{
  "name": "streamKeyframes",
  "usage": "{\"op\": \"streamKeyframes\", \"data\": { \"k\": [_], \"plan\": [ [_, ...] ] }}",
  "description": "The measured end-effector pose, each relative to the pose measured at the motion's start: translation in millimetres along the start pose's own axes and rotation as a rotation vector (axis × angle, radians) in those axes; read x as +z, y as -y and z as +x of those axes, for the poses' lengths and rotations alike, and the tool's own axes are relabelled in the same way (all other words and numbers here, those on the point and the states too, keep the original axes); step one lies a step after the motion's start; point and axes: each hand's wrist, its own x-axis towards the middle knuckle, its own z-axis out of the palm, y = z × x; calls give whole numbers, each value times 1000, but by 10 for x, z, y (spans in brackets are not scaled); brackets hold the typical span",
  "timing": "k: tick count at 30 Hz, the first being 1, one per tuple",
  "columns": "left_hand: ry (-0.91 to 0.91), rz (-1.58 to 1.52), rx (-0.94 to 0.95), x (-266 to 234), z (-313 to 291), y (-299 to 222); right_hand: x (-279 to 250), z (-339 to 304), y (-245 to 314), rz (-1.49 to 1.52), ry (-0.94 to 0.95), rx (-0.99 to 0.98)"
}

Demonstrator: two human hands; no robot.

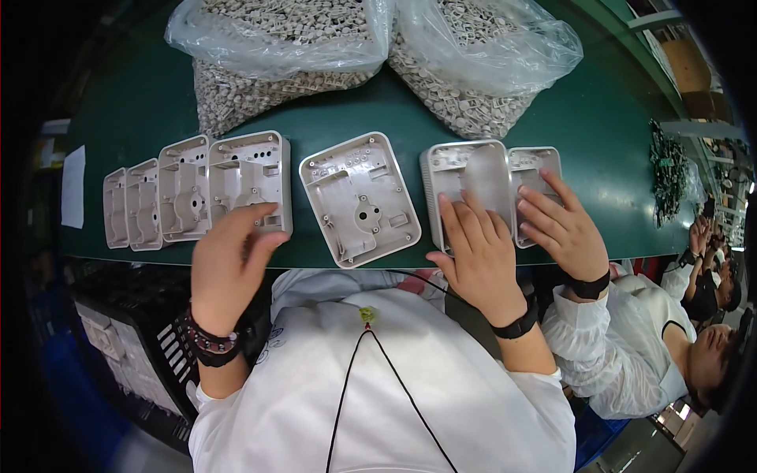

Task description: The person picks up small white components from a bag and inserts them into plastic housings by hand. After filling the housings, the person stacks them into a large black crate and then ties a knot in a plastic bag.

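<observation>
Several light grey plastic housings stand in a row on the left, open side up. My left hand is at the near right corner of the rightmost of these housings, its thumb and fingers apart with nothing visible between them. Slightly turned, another housing lies in the middle with screw posts and holes showing inside. My right hand reaches with outstretched fingers over the near part of a smooth-floored housing on the right. The fingers hide that part, so I cannot tell whether they touch it.
Two clear plastic bags, the left bag and the right bag, hold many small grey parts on the green table. A co-worker's hand rests over a housing at right. A black crate stands below the table edge.
</observation>
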Motion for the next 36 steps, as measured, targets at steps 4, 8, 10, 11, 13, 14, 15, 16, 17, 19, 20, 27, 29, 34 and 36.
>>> {"op": "streamKeyframes", "data": {
  "k": [4,8,10,11,13,14,15,16,17,19,20,27,29,34,36],
  "plan": [
    [28,-1,28,6,57,5,0,-69,32,-15,-33,79],
    [-80,64,-47,-190,66,258,37,-119,24,-115,-112,157],
    [-216,146,-190,-360,52,479,52,-137,52,-226,-142,258],
    [-219,147,-203,-443,30,569,34,-128,87,-222,-137,246],
    [-367,263,-418,-582,-7,766,-53,-91,166,-65,-205,144],
    [-370,268,-433,-657,-53,875,-101,-51,211,21,-239,89],
    [-435,310,-492,-711,-92,998,-131,55,270,70,-149,-53],
    [-492,336,-539,-730,-94,1159,-134,182,363,104,-54,-179],
    [-549,365,-579,-753,-59,1298,-67,287,450,66,-102,-262],
    [-563,369,-632,-882,15,1564,17,468,571,22,-143,-338],
    [-585,383,-693,-987,42,1694,3,548,605,69,-120,-305],
    [-525,404,-821,-1379,112,2766,-23,824,520,68,-84,-152],
    [-460,319,-862,-1373,116,2876,-49,933,496,56,22,-132],
    [-452,194,-830,-1375,28,3012,-128,1050,439,-5,78,-192],
    [-461,129,-834,-1414,-33,3048,-121,1017,431,-28,67,-197]
  ]
}}
